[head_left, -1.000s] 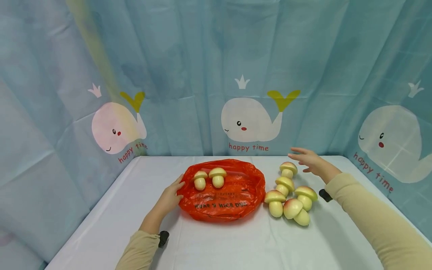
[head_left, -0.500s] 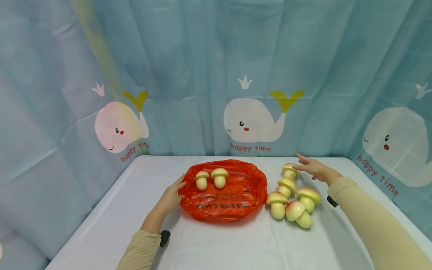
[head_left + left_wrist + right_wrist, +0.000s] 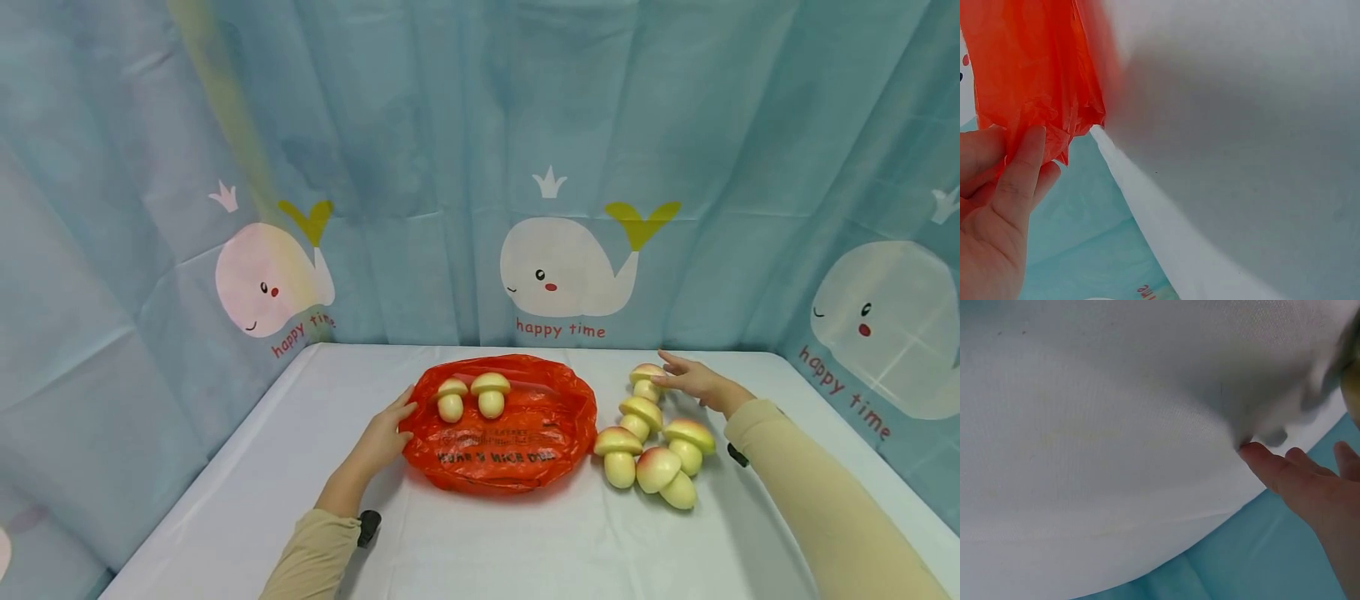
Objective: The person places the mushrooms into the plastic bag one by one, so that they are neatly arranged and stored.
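Observation:
My left hand [image 3: 385,432] pinches the left edge of a red plastic bag [image 3: 498,483] with printed lettering. In the left wrist view the thumb and fingers [image 3: 1019,172] hold the thin plastic [image 3: 1029,69]. Two toy mushrooms, one on the left [image 3: 451,402] and one beside it [image 3: 491,395], lie at the bag's far left part. My right hand [image 3: 701,383] is at the farthest loose mushroom [image 3: 647,375], its fingers stretched out, partly overlapping the cap. Whether they touch it cannot be told. In the right wrist view a mushroom's edge [image 3: 1352,387] shows beside the fingers [image 3: 1272,465].
Several more yellow-green mushrooms stand or lie close together right of the bag: one behind [image 3: 639,417], one by the bag [image 3: 618,457], one at the right [image 3: 688,444], one tipped over [image 3: 666,477]. A blue whale-print curtain [image 3: 450,167] borders the white table [image 3: 480,550].
My right hand has come down and left toward the farthest mushroom. The left hand stays at the bag's edge. The head view has shifted slightly.

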Available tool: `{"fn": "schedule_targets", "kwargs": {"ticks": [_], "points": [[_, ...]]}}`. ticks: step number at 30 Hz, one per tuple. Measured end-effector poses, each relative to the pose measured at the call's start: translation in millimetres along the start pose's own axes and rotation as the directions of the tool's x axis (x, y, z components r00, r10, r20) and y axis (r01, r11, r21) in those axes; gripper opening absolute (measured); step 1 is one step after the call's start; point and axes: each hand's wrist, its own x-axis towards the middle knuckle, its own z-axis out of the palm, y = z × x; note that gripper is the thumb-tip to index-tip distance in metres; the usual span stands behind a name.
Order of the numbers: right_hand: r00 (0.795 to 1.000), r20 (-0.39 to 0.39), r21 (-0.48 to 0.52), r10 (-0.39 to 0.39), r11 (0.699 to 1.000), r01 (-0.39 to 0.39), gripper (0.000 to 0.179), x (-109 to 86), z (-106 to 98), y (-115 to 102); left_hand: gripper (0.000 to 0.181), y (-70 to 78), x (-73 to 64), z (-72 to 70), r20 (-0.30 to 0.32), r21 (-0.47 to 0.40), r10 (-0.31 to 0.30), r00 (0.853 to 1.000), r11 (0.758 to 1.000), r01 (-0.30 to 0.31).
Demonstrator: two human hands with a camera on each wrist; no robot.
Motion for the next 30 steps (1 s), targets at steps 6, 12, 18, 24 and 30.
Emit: {"fn": "schedule_targets", "kwargs": {"ticks": [6, 12, 18, 24, 30], "points": [[1.0, -0.022, -0.023, -0.011, 1.0, 0.011, 0.088, 2.7, 4.5, -0.7, 0.052, -1.0, 1.0, 0.5, 0.003, -0.014, -0.012, 1.0, 1.0, 0.012], [0.999, -0.046, -0.078, 0.002, 0.997, -0.005, 0.085, 1.8, 8.1, -3.2, 0.051, 0.4, 0.7, 0.6, -0.004, -0.007, 0.0, 1.0, 1.0, 0.0], [0.998, -0.047, -0.057, 0.039, 0.997, -0.042, 0.081, -0.6, 11.3, -5.9, 0.051, 0.5, -0.4, 0.3, -0.003, -0.009, -0.001, 1.0, 1.0, 0.001], [0.994, -0.069, -0.019, 0.079, 0.997, -0.081, 0.08, -3.8, 10.7, -9.4, 0.051, -0.2, 0.4, -0.1, 0.004, -0.021, -0.013, 1.0, 1.0, 0.013], [0.993, -0.092, 0.062, 0.08, 0.995, -0.074, 0.081, -6.7, 4.0, -8.7, 0.051, 0.0, 0.9, -0.3, 0.0, -0.017, -0.007, 1.0, 1.0, 0.007]]}}
